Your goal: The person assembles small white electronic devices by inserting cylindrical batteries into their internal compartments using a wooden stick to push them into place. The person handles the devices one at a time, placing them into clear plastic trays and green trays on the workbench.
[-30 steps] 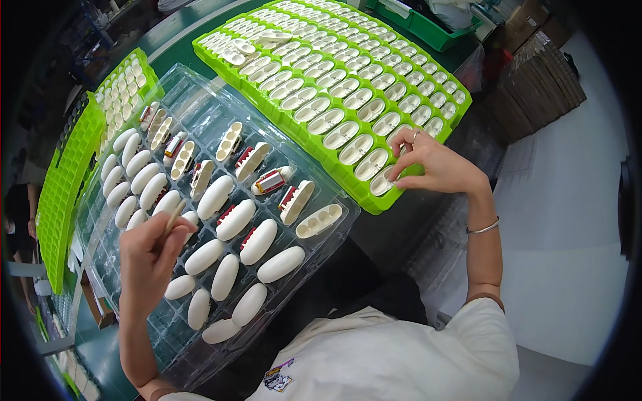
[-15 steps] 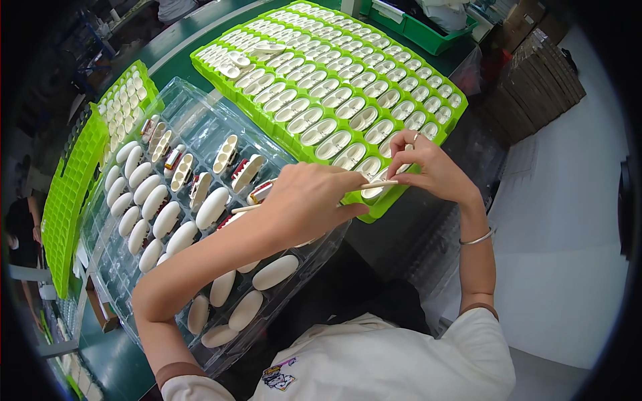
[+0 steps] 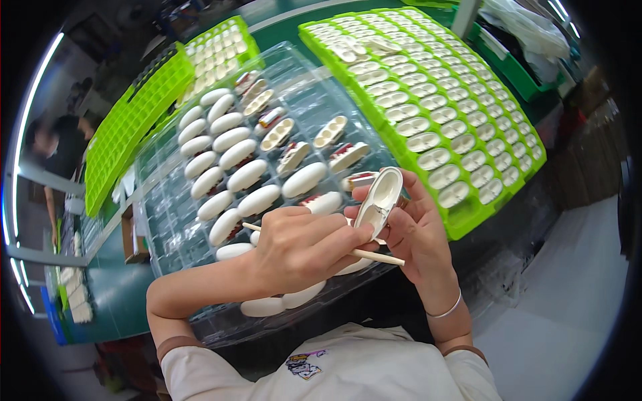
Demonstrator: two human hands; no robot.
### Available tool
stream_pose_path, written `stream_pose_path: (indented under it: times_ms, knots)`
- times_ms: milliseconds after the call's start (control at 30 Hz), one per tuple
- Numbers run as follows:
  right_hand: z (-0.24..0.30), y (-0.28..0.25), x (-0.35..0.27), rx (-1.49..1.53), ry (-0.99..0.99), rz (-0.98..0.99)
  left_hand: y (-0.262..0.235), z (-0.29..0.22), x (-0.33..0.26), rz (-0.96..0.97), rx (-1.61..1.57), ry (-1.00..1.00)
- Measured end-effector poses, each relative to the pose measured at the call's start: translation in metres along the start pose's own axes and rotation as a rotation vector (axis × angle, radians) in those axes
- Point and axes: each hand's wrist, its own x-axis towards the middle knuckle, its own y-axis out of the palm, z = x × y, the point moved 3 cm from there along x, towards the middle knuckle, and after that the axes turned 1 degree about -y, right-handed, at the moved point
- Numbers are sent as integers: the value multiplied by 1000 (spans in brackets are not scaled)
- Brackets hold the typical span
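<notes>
My right hand (image 3: pixel 424 234) is closed round a white oval shell (image 3: pixel 386 190), its hollow inner side turned up. My left hand (image 3: pixel 301 247) grips a thin wooden stick (image 3: pixel 378 256), which crosses under the fingers and pokes out on both sides. The left fingertips touch the shell's lower end. Both hands are above the near right part of a clear plastic tray (image 3: pixel 160 247). In that tray lie several smooth white oval pieces (image 3: pixel 259 200) and several open ones showing round recesses or dark red parts (image 3: pixel 349 156).
A bright green tray (image 3: pixel 394 144) filled with rows of white oval shells stands to the right, with a few loose shells (image 3: pixel 348 50) on top. Another green tray (image 3: pixel 134 127) leans at the left. A green bin (image 3: pixel 515 70) is at the back right.
My right hand has come away from the green tray's near corner and now holds a shell against my left fingertips. The stick stays in my left hand. The view has turned.
</notes>
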Motion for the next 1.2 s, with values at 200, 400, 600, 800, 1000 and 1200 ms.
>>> stream_pose_path:
  times_ms: [200, 400, 600, 800, 1000, 1200]
  knots:
    - [-45, 35, 17, 12, 130, 90, -36, 25, -41, 1, -125, -363]
    - [-62, 52, 26, -99, 187, 45, -51, 38, -59, 54, -57, -363]
    - [-65, 50, 30, -162, 132, -10, -53, 45, -62, 19, -97, -420]
    - [-47, 38, 32, -202, -26, -104, -73, 73, -57, -17, -120, -780]
    - [-27, 21, 26, -229, -106, -167, -55, 102, -40, 141, 119, -619]
    - [-21, 7, 17, -260, -167, -208, -9, 119, -9, 404, 231, -717]
